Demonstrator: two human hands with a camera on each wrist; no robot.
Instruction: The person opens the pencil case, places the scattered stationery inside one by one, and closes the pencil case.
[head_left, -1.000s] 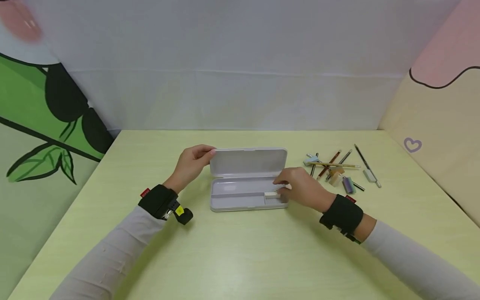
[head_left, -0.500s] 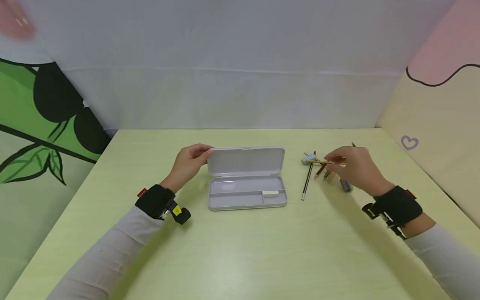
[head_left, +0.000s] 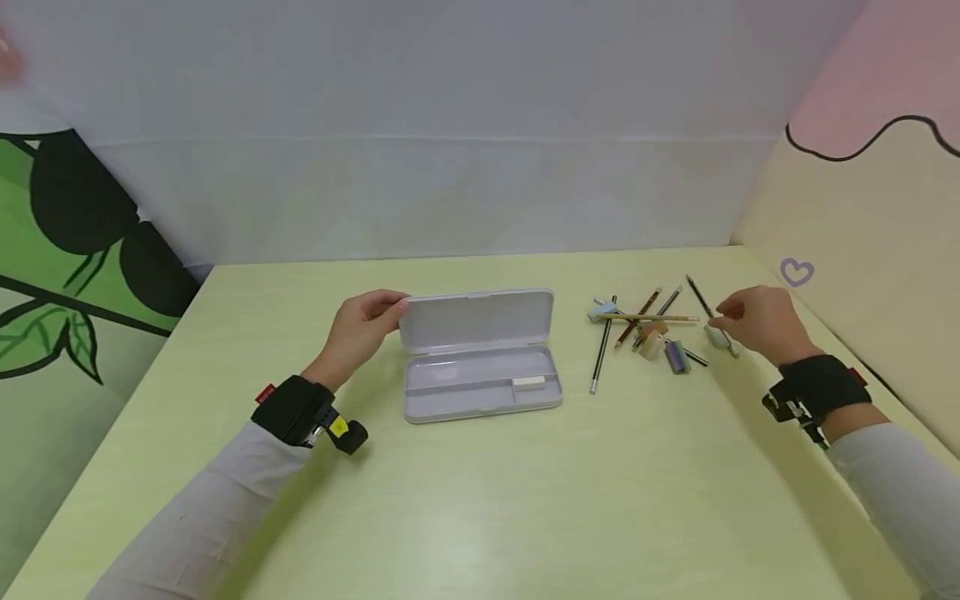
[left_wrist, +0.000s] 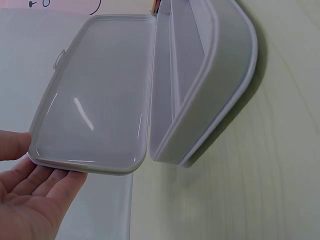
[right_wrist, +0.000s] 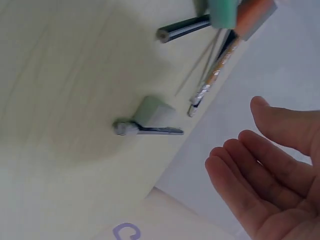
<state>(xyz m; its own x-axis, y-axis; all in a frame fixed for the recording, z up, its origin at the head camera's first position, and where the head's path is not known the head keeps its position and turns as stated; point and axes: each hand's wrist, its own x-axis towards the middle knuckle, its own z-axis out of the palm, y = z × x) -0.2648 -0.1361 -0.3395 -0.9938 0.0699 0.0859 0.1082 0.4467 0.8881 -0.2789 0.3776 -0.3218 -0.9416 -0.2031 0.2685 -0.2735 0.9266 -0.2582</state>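
Note:
In the head view, my left hand (head_left: 356,333) pinches the left upper corner of the raised lid (head_left: 480,321) of a pale grey pencil case (head_left: 457,375). The left wrist view shows the thumb on the lid's inside and the fingers behind it. A white eraser (head_left: 528,382) lies in the case's small right compartment. At the far right, my right hand (head_left: 765,321) hovers beside a pale eraser (head_left: 717,336) and a dark pencil (head_left: 699,294). Its thumb and fingers are apart and hold nothing in the right wrist view, where that eraser (right_wrist: 154,112) sits against the pencil (right_wrist: 160,131).
Left of my right hand lies a loose pile: several crossed pencils (head_left: 637,317), a light blue eraser (head_left: 602,309), a brown-orange block (head_left: 652,331) and a purple-green eraser (head_left: 677,357). One black pencil (head_left: 602,354) points toward the front. Walls border the table (head_left: 480,492) behind and at the sides.
My right hand has left the white eraser in the case and moved right, over the pile and on to the far-right eraser. The left hand still holds the lid.

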